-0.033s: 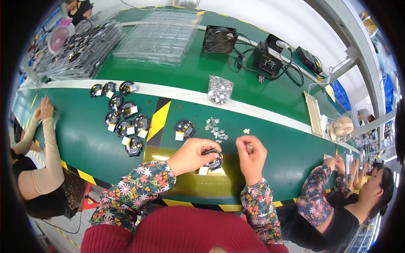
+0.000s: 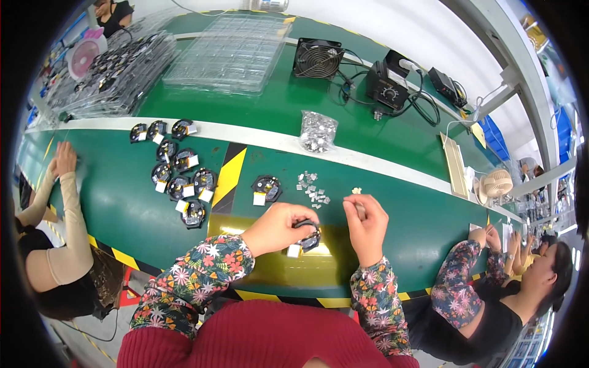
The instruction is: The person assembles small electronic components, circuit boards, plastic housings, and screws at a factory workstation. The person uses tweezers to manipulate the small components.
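Note:
My left hand grips a round black electronic module by its upper edge, over a shiny yellow mat. A white flat piece sticks out at the module's lower left. My right hand is held up just to the right, thumb and fingers pinched together. Whatever lies between them is mostly hidden and too small to name. Beyond my hands lie several small silvery pieces and a little cluster of cream-coloured bits. Another black module rests on the green table past my left hand.
Several similar modules are grouped at the left, beyond a striped tape line. A clear bag of small parts sits by the white ledge. Farther back are clear trays, a black fan and a dial box. Co-workers sit on both sides.
The whole view has shifted very slightly. My right hand's fingertips have edged up a little; my left hand keeps its grip on the module.

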Demonstrator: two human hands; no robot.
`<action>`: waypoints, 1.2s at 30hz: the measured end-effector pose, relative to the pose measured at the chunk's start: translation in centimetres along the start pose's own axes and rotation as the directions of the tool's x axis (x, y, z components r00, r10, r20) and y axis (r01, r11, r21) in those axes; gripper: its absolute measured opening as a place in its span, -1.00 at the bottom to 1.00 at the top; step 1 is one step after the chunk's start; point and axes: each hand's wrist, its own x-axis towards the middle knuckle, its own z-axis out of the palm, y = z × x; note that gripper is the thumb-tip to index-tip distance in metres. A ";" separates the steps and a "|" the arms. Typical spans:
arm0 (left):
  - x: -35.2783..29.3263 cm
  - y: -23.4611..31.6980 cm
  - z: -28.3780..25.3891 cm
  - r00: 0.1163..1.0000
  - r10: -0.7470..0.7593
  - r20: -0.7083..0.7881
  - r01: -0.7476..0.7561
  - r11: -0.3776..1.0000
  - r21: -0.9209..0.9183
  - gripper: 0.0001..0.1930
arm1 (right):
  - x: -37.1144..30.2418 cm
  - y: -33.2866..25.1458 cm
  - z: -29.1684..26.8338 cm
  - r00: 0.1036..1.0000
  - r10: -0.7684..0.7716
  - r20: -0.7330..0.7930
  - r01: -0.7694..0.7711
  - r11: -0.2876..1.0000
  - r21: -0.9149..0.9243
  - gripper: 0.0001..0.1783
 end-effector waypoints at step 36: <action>0.4 0.1 -0.8 0.992 -0.126 0.004 0.125 0.984 -0.124 -0.80 | 0.7 1.5 1.0 0.995 0.050 0.083 -0.030 0.973 -0.230 -0.87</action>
